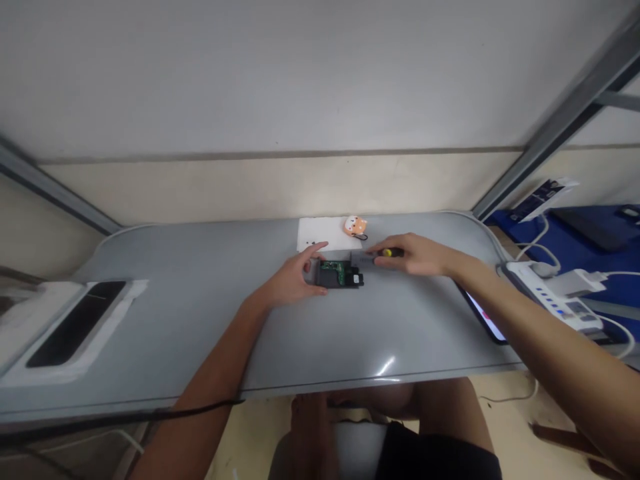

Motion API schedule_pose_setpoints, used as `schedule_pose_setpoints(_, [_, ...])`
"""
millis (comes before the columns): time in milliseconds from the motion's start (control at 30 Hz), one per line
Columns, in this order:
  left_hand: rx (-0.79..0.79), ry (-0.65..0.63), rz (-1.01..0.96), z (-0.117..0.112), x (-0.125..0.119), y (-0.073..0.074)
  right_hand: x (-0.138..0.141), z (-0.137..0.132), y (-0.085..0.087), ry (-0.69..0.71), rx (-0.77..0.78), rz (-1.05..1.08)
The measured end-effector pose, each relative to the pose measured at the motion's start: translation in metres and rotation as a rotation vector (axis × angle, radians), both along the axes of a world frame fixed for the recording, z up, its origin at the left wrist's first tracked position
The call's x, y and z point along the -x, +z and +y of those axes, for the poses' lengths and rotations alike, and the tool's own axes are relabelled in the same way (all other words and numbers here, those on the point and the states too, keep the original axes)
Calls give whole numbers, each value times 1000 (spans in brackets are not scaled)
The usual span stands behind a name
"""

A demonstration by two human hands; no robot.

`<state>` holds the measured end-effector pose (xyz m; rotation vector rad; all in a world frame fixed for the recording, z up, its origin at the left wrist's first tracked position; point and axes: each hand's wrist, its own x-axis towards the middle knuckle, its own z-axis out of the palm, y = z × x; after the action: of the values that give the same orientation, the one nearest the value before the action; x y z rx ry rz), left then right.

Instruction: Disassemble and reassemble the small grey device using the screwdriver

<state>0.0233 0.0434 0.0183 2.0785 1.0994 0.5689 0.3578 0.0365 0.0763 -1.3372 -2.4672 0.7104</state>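
Left grip held circuit-board unit by left end | long axis ran left-right | right grip, rightward, held yellow-ended tool

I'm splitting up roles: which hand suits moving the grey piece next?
Probably the right hand: it holds the grey piece, while the left hand grips the circuit-board device at its opposite end.

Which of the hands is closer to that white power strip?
Right. The right hand is left of the power strip; the left hand is farther left, at the circuit board.
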Motion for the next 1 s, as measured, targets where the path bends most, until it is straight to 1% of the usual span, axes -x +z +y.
schedule_pose_setpoints(67, [-2,12,9,-4,-6,2,11,-7,0,44,-3,21])
schedule_pose_setpoints(167, [-16,50,28,-8,-15,1,23,-20,-7,72,-86,-89])
schedule_pose_setpoints(267, [-30,73,6,-8,-19,-6,31,-27,-20,81,-204,-155])
schedule_pose_setpoints(400, [-39,83,-32,-4,-17,-14,42,-26,-32,71,-280,-124])
schedule_pose_setpoints(500, [-11,107,-29,-3,-15,-15,47,-21,-35,58,-290,-86])
schedule_pose_setpoints(600, [3,128,-3,-5,-15,-13,47,-14,-34,73,-268,-26])
schedule_pose_setpoints(733, [-85,88,41,-7,-17,-13,48,-4,-28,101,-210,25])
schedule_pose_setpoints(800, [-107,77,52,-6,-17,-15,54,-1,-29,95,-190,5])
schedule_pose_setpoints(867, [-111,69,65,-5,-18,-15,63,0,-36,56,-242,-8])
schedule_pose_setpoints(933, [-115,60,81,-5,-18,-13,71,0,-46,11,-359,3])
schedule_pose_setpoints(1000, [-115,63,100,-6,-19,-9,76,0,-56,-8,-437,32])
